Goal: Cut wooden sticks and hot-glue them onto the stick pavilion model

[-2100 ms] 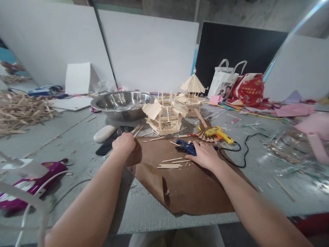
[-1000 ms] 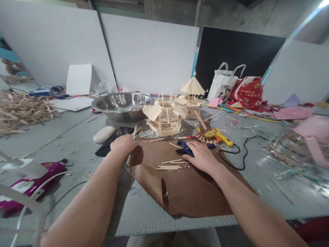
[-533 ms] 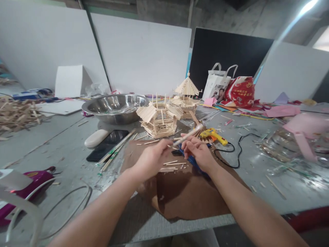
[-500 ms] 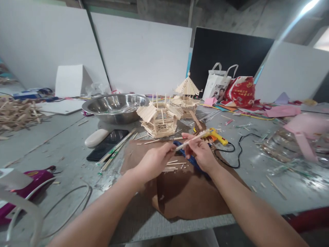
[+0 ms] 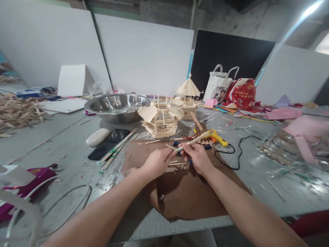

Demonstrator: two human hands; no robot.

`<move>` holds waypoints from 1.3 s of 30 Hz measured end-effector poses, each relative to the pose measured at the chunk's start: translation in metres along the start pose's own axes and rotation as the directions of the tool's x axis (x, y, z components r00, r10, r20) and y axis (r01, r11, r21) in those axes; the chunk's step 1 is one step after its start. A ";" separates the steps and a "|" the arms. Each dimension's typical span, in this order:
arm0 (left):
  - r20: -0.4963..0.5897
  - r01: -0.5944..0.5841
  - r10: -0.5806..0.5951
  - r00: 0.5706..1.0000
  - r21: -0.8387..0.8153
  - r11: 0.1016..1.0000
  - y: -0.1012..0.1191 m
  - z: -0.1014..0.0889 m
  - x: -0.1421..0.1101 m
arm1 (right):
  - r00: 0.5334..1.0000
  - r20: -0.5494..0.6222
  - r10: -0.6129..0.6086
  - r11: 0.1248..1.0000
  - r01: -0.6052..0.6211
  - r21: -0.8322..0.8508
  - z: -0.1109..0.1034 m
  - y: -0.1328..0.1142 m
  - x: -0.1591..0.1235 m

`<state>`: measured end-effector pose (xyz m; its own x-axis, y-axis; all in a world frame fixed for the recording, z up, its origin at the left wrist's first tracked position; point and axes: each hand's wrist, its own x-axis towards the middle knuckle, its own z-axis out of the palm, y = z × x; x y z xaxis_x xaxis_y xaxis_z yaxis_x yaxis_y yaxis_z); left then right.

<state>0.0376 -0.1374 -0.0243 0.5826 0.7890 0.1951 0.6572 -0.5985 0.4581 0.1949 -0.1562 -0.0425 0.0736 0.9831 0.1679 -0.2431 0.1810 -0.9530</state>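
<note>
Both hands meet over the brown paper, on a pair of wooden chopsticks (image 5: 197,138) that slants up to the right. Its lower end carries a pale wrapper with some green on it (image 5: 178,149). My left hand (image 5: 159,161) pinches that wrapped end. My right hand (image 5: 196,156) closes round the chopsticks just beside it, fingertips partly hidden. Under the hands lies a blue-handled tool (image 5: 207,146), mostly covered. Short cut sticks (image 5: 177,164) lie on the brown paper (image 5: 195,195) below the hands.
Behind stand a stick-built pavilion model (image 5: 160,123), another with a pointed roof (image 5: 189,89) and a steel basin (image 5: 117,116). A yellow glue gun (image 5: 216,136) with a black cord lies right. Left are a phone (image 5: 109,144), wrapped chopsticks (image 5: 115,151) and a stick pile (image 5: 20,111).
My right hand has moved slightly left and down, nearer my left hand. The upper part of the chopsticks now shows as bare wood, the wrapper bunched between the hands.
</note>
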 end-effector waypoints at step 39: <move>-0.342 0.695 -0.605 0.719 0.362 0.622 -0.089 -0.077 0.008 | 0.766 -0.643 0.004 0.881 0.302 0.364 -0.060 -0.027 0.034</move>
<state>-0.0528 -0.0676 0.0034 -0.1420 0.9768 0.1602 0.9863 0.1259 0.1066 0.2626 -0.1293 -0.0260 0.6777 0.7344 -0.0371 -0.5440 0.4668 -0.6972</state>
